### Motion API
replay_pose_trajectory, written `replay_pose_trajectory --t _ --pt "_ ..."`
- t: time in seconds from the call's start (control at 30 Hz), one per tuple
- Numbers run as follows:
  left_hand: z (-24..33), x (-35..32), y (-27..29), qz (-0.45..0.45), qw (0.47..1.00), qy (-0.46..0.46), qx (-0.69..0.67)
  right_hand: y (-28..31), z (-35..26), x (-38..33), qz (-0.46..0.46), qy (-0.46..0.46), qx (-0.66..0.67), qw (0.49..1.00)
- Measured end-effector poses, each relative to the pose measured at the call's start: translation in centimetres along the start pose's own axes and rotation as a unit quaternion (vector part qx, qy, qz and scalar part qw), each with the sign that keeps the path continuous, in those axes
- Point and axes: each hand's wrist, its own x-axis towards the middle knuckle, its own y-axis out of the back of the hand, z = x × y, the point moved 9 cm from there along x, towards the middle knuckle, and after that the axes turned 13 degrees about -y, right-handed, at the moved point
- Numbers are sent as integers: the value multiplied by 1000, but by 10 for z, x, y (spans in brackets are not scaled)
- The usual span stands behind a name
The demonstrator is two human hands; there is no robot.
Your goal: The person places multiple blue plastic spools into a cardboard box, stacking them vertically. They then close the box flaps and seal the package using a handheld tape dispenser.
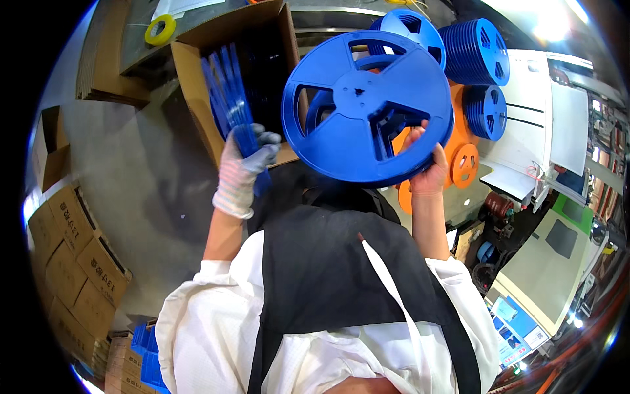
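Observation:
A large blue reel (400,69), with cut-out windows and a small centre hole, hangs in front of me. My bare right hand (430,165) is closed on its lower right edge, fingers through a window. At least one more blue reel shows behind it. My left hand (248,164), in a pale glove with grey fingers, is closed around several thin blue reel flanges (226,88) seen edge-on. They are a little blurred and stand at the left side of an open cardboard box (197,105). The box's inside is dark.
Stacks of blue reels (482,49) stand at the far right beside orange reels (464,165). Yellow tape (160,30) lies on the table at the far left. Stacked closed cartons (75,256) line the left, with blue bins (149,358) below them. A machine (558,256) stands right.

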Motion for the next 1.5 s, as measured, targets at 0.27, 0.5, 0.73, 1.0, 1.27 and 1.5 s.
replay_pose_trajectory --t 0.27,0.5,0.73,1.0,1.27,1.5 --pt "-19 -11 -91 -170 982 48 64 -111 110 2 5 -39 -302 952" --pt "-17 -20 -60 -100 986 98 -87 -90 92 6 45 -54 -276 958" --pt "4 -13 54 -52 949 21 -309 -22 22 -11 70 6 -179 981" --pt "32 -22 93 -143 852 -91 -495 10 -12 -25 -17 49 -111 992" --pt "18 -21 98 -108 904 -59 -409 19 -35 -35 -50 59 -91 993" --pt "4 6 54 -95 975 -22 -201 11 -27 -31 -184 5 82 979"
